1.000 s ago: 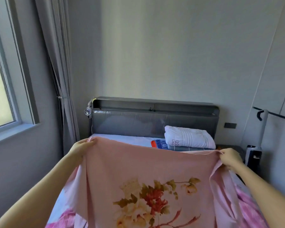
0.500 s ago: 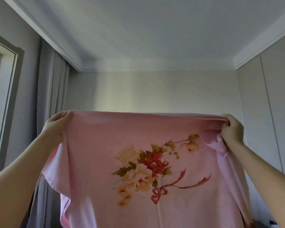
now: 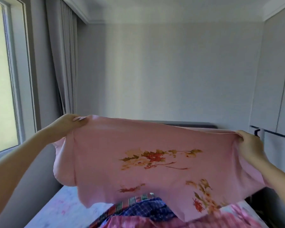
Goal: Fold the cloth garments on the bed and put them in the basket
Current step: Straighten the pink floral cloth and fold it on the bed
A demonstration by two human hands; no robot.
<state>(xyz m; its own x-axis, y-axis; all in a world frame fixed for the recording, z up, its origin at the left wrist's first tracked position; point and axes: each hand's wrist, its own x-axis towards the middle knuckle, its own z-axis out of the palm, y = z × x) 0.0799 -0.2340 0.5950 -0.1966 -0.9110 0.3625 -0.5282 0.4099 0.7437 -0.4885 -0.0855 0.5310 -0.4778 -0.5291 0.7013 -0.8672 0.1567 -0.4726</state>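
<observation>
Your left hand (image 3: 71, 122) and right hand (image 3: 248, 143) each pinch a top corner of the pink shirt (image 3: 146, 162), stretched between them above the bed (image 3: 64, 206). Its hem hangs near the clothes (image 3: 138, 211) below your hands and may snag or land creased.

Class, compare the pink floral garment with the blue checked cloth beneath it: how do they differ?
The pink floral garment is held up in the air, spread between the left hand and right hand; the blue checked cloth lies crumpled on the bed. One has flowers, the other checks. Both are unfolded.
</observation>
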